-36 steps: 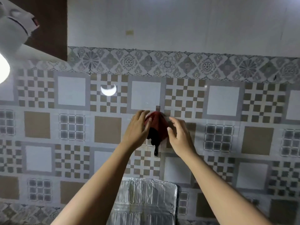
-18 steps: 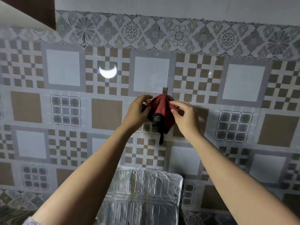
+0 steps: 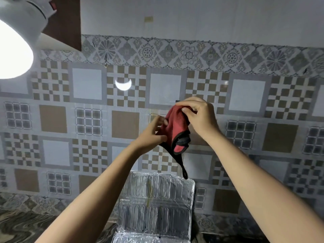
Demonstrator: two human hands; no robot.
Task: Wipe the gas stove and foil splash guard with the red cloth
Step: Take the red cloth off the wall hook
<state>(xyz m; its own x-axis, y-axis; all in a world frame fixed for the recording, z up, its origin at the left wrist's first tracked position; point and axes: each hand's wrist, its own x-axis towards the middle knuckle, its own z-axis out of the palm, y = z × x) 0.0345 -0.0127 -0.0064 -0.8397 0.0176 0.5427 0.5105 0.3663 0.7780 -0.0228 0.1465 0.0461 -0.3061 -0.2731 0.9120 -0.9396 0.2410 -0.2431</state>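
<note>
The red cloth (image 3: 175, 132), edged in black with a dark loop hanging from its lower end, is held up in front of the tiled wall. My right hand (image 3: 199, 116) pinches its top edge, just below a small wall hook (image 3: 177, 101). My left hand (image 3: 154, 134) grips the cloth's left side; its fingers are blurred. The foil splash guard (image 3: 157, 207) stands upright against the wall below the cloth. The gas stove is out of view.
Patterned wall tiles (image 3: 87, 120) fill the view behind my hands. A bright white lamp (image 3: 14, 41) hangs at the upper left. A dark patterned countertop (image 3: 26, 225) shows at the lower left.
The cloth has come down off the wall hook and hangs lower and looser between both hands. My right hand has moved to its top edge, and the camera has tilted up.
</note>
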